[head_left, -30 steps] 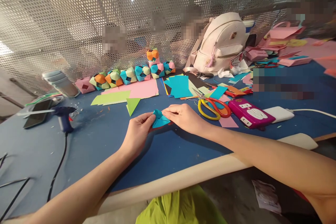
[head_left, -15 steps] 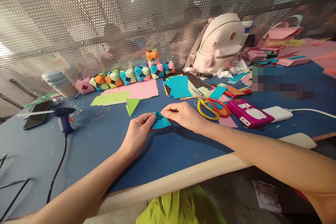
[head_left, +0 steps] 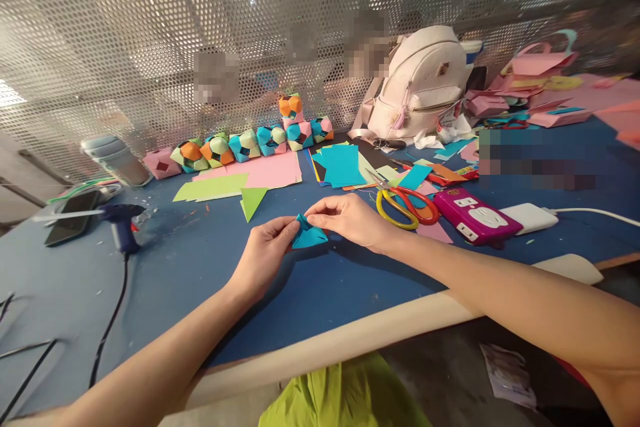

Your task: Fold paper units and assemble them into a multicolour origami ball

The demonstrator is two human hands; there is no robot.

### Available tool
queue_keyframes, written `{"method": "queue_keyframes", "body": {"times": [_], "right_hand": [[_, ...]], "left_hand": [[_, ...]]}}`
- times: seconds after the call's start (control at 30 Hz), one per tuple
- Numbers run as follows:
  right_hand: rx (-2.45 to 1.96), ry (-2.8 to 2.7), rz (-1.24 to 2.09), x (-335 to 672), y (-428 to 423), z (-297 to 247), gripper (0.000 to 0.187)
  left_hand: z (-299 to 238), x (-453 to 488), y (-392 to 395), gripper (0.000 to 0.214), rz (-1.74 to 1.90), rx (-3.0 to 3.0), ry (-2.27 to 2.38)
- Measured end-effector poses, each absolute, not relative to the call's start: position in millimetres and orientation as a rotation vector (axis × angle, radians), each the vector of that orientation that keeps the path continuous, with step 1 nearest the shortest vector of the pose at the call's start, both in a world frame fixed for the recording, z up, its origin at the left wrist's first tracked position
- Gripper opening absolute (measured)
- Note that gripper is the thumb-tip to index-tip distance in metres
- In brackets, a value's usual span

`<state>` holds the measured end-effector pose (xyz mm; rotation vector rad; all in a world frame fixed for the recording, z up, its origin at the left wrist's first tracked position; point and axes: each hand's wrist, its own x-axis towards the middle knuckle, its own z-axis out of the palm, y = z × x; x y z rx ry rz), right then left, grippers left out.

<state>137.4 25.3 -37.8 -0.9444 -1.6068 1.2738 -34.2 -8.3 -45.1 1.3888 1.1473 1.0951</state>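
Note:
A small folded piece of blue paper (head_left: 309, 235) is held just above the blue table (head_left: 210, 280), between both hands. My left hand (head_left: 263, 257) pinches its left corner with thumb and fingers closed. My right hand (head_left: 350, 220) pinches the top of it from the right, fingers curled. Right behind my right hand lie scissors (head_left: 405, 203) with yellow and red handles.
A row of folded paper cubes (head_left: 250, 142) stands at the mesh wall. Pink (head_left: 273, 170), green (head_left: 213, 187) and blue sheets (head_left: 343, 163) lie behind my hands. A glue gun (head_left: 117, 220) and phone (head_left: 73, 223) are at left, a pink power strip (head_left: 475, 213) and white backpack (head_left: 425, 80) at right.
The blue paper piece has been turned and folded a little tighter between my fingers. Both hands stay in the same place.

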Motion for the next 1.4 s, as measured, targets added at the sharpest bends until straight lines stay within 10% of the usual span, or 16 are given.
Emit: {"method": "queue_keyframes", "body": {"times": [1.4], "right_hand": [[-0.811,-2.022,0.591,141,11,-37,0.015]], "left_hand": [[-39,-27,-17,0.027,1.144,1.587,1.308]]}}
